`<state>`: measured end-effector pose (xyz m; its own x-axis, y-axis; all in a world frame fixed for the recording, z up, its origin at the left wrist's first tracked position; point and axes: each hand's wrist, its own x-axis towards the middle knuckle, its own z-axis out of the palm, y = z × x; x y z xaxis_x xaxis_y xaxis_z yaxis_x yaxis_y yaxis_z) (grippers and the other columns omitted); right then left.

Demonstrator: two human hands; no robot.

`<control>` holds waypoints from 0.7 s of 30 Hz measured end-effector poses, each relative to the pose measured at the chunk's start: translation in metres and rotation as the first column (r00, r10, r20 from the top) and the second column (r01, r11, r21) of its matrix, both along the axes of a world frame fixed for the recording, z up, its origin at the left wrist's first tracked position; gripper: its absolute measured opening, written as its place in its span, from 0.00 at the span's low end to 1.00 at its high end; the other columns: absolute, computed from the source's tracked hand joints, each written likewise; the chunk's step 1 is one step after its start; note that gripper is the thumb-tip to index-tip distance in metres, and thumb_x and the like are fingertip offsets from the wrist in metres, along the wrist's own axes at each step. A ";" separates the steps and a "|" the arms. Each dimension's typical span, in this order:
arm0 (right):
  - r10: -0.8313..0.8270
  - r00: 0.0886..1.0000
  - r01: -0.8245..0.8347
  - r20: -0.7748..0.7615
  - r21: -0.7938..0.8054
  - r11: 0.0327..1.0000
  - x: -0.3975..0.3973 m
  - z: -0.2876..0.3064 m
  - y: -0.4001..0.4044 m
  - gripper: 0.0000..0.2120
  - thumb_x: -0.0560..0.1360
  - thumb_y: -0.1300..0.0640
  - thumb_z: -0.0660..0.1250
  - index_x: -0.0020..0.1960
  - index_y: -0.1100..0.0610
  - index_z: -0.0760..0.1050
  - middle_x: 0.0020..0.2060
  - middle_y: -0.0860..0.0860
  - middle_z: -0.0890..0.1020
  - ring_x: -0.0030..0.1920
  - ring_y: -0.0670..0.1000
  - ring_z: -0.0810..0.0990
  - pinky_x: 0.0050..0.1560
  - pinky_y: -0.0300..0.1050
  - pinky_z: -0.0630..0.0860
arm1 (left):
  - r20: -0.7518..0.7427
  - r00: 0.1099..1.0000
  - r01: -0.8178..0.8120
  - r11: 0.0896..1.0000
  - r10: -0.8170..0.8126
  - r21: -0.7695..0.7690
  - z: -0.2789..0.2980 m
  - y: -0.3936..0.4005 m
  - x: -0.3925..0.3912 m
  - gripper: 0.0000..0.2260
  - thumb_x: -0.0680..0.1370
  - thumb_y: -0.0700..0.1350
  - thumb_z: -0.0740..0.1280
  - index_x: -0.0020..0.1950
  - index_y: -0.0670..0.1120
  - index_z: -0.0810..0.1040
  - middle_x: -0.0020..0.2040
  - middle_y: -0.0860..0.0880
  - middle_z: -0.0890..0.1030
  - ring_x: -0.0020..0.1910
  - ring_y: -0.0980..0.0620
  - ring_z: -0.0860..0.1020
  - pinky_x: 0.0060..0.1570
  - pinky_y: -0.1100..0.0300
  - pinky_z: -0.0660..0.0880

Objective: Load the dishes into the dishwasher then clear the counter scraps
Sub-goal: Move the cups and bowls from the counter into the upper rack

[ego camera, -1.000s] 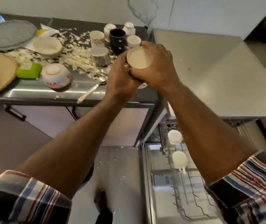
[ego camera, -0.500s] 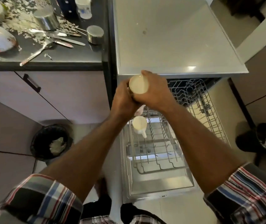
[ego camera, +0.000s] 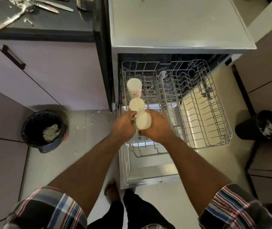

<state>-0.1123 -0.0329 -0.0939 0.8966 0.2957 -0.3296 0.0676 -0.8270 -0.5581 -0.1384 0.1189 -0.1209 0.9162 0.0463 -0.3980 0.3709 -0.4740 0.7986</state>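
Both my hands hold one cream cup [ego camera: 142,121] upside down, its base facing up, over the left side of the pulled-out dishwasher rack [ego camera: 198,103]. My left hand [ego camera: 123,124] grips it from the left and my right hand [ego camera: 156,126] wraps it from the right. Two more cups stand upside down in the rack's left row: a cream one [ego camera: 136,104] just beyond my hands and one with a red print [ego camera: 134,88] behind it. Cutlery [ego camera: 49,5] and white scraps lie on the dark counter [ego camera: 49,27] at top left.
The dishwasher door [ego camera: 148,171] lies open toward me, with my bare foot [ego camera: 112,192] beside it. A dark bin [ego camera: 44,131] holding scraps stands on the floor at left, another bin [ego camera: 267,126] at right. Scrap bits dot the floor near the cabinet [ego camera: 49,71].
My hands carried the cup from the counter down to the dishwasher rack's left row. The view swung from the counter to the open dishwasher.
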 end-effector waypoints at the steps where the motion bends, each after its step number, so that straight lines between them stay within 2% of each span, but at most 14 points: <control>1: 0.000 1.000 0.000 -0.004 0.001 1.000 -0.004 -0.011 -0.001 0.35 0.60 0.49 0.81 0.64 0.52 0.72 0.55 0.49 0.81 0.56 0.54 0.79 0.62 0.57 0.72 | -0.019 1.000 -0.010 1.000 0.011 0.011 -0.005 -0.003 -0.001 0.20 0.75 0.34 0.65 0.66 0.48 0.78 0.58 0.49 0.82 0.57 0.47 0.80 0.61 0.52 0.77; 3: 0.016 1.000 -0.016 -0.008 -0.031 0.999 -0.012 -0.028 -0.002 0.34 0.61 0.50 0.80 0.64 0.52 0.72 0.55 0.49 0.80 0.57 0.53 0.78 0.60 0.51 0.69 | -0.051 0.998 -0.032 0.998 0.034 0.052 -0.015 -0.011 -0.001 0.17 0.76 0.37 0.66 0.63 0.49 0.80 0.56 0.51 0.83 0.55 0.49 0.80 0.55 0.59 0.75; 5: 0.031 1.000 -0.031 0.000 -0.077 0.997 -0.014 -0.047 -0.005 0.31 0.63 0.49 0.79 0.62 0.51 0.71 0.54 0.48 0.80 0.56 0.53 0.78 0.57 0.50 0.67 | -0.073 0.995 -0.056 0.994 0.063 0.099 -0.021 -0.017 -0.002 0.14 0.77 0.38 0.64 0.60 0.49 0.80 0.54 0.49 0.83 0.54 0.48 0.80 0.52 0.59 0.75; 7: 0.037 0.999 -0.037 -0.002 -0.114 0.993 -0.015 -0.061 -0.006 0.29 0.64 0.50 0.78 0.61 0.51 0.71 0.53 0.48 0.80 0.55 0.52 0.79 0.55 0.49 0.66 | -0.079 0.995 -0.055 0.989 0.067 0.137 -0.026 -0.023 -0.002 0.14 0.77 0.37 0.63 0.60 0.48 0.80 0.54 0.46 0.83 0.54 0.45 0.80 0.55 0.54 0.78; 10: 0.065 0.998 -0.062 0.017 -0.145 0.987 -0.014 -0.080 -0.007 0.28 0.66 0.48 0.77 0.62 0.52 0.71 0.54 0.48 0.80 0.56 0.51 0.79 0.58 0.51 0.68 | -0.094 0.993 -0.059 0.985 0.075 0.165 -0.030 -0.031 0.001 0.15 0.79 0.38 0.64 0.66 0.46 0.78 0.59 0.44 0.82 0.58 0.43 0.79 0.61 0.49 0.77; 15: 0.165 0.982 -0.141 0.095 -0.222 0.965 -0.013 -0.102 -0.005 0.29 0.70 0.46 0.75 0.66 0.54 0.70 0.57 0.51 0.80 0.58 0.53 0.78 0.61 0.54 0.72 | -0.147 0.981 -0.106 0.986 0.124 0.125 -0.035 -0.039 0.005 0.18 0.80 0.39 0.65 0.71 0.45 0.74 0.67 0.45 0.77 0.66 0.44 0.75 0.65 0.54 0.71; 21: 0.219 0.969 -0.186 0.110 -0.252 0.950 -0.004 -0.118 -0.002 0.31 0.74 0.44 0.70 0.72 0.56 0.67 0.64 0.53 0.77 0.64 0.54 0.75 0.65 0.54 0.69 | -0.168 0.976 -0.116 0.983 0.139 0.143 -0.038 -0.044 0.009 0.20 0.79 0.40 0.67 0.71 0.47 0.73 0.66 0.46 0.79 0.65 0.45 0.77 0.64 0.54 0.73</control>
<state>-0.1163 -0.0354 -0.2121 0.8668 0.4040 -0.2924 0.3090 -0.8952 -0.3212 -0.1293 0.0752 -0.1593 0.8150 0.2208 -0.5357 0.5647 -0.5100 0.6489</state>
